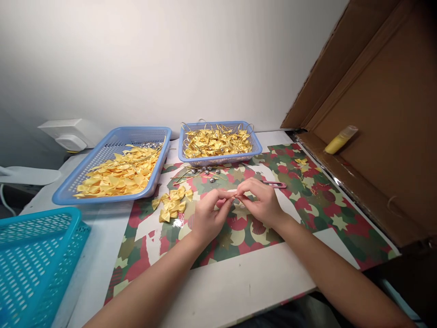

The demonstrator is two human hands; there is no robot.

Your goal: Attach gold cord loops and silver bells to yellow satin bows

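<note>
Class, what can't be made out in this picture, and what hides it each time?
What, if anything, the left hand and right hand pinch: head view, too small and covered by the fingers.
The left end of the pink tool: head view, behind the right hand.
The rest of the turquoise basket: head view, cut off by the left and bottom edges.

Left hand (208, 214) and right hand (262, 200), fingertips together above star-patterned sheet (221, 250); yellow ribbon bows (170, 208), silver bells (212, 180) nearby
</note>
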